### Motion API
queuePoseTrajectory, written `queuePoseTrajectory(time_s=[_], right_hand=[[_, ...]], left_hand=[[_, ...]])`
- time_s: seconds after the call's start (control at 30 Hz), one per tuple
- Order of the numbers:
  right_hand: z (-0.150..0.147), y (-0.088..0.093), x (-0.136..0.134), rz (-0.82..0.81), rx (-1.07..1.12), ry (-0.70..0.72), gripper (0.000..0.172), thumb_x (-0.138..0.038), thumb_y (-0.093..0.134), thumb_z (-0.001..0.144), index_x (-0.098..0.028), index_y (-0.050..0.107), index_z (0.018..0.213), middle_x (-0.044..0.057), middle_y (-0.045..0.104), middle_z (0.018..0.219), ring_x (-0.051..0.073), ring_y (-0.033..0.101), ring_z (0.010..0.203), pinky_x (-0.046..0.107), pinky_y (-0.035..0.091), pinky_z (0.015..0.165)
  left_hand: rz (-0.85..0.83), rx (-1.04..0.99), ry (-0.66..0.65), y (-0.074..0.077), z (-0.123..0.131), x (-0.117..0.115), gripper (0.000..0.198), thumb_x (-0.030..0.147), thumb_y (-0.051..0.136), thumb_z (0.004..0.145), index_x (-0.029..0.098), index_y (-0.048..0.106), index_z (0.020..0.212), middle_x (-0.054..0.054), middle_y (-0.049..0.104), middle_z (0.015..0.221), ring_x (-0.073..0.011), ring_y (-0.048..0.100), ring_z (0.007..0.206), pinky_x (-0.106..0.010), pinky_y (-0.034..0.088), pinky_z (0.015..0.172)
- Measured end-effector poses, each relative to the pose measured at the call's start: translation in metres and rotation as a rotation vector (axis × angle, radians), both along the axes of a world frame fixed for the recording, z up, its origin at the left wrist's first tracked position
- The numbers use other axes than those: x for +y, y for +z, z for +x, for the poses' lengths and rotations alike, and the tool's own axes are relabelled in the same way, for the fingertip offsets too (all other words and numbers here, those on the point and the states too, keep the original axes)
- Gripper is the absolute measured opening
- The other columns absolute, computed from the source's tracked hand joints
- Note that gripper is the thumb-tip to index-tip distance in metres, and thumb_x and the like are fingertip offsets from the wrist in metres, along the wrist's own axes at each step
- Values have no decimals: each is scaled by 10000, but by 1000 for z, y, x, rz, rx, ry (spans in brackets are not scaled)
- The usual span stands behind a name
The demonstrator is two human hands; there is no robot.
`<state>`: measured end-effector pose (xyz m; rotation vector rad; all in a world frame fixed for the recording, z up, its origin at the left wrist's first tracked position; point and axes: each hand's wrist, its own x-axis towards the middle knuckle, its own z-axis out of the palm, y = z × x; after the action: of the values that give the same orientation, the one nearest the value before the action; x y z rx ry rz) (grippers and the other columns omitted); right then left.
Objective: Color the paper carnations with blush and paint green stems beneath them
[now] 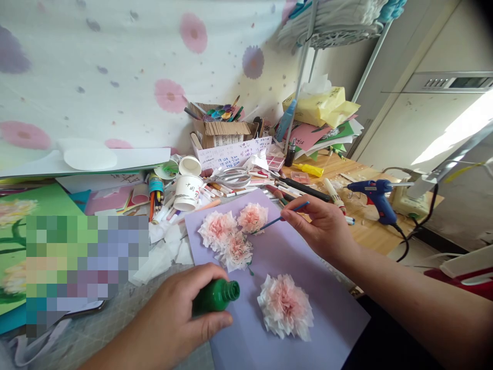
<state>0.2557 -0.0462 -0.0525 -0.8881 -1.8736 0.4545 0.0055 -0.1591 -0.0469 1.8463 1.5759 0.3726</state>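
Left grip (pixel 181 303) wrapped around a green bottle (pixel 214 298), uncapped and leaning well over, mouth toward the right, at the near left part of a purple sheet (pixel 295 252). Right grip (pixel 323 226) closed on a thin blue stick (pixel 274 222), pinched between thumb and fingers, slanting down to the left, far end at the edge of the upper right flower (pixel 251 217); contact too small to tell.

Likeliest trouble: a spill onto the sheet, from further tipping of so low a mouth. Next: a green smear across pale petals, from a slip of the stick so close to the ruffles. Also possible: a crushed lone flower (pixel 287 306), from a careless sweep of either wrist; a smudge in the small green mark (pixel 251 269), if wet.

Smooth, glossy, see-through-looking walls on the bottle, with a ridged neck. Thin, crimped, tissue-like petals on all four blooms, pink at the heart and white at the frilled rims, rounded and puffy. Flat, matte paper beneath. Beyond, crumpled white scraps (pixel 157 262), a rounded paper cup (pixel 187 192) lying among slim pens, and a torn-edged cardboard box (pixel 223 131). On the wood-grained counter (pixel 365 231) to the right, a blue plastic glue gun (pixel 375 195).
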Motion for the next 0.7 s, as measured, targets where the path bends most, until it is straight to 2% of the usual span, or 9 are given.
queuePoseTrajectory(time_s=[0.57,0.7], right_hand=[[-1,-2,-1,4,-8,-6,124,-258,658,852,-233,645,731,29,745,694,253,756,796,382,585,770],[-1,0,-1,-4,-12,-17,134,-257,660,844,-237,636,713,32,749,707,246,754,785,364,586,745]], left_hand=[[-22,-4,8,2,1,0,212,374,657,742,249,645,912,29,702,852,-224,632,807,-270,425,716],[-23,0,8,2,1,0,206,366,646,736,242,644,899,28,693,841,-220,629,799,-272,426,711]])
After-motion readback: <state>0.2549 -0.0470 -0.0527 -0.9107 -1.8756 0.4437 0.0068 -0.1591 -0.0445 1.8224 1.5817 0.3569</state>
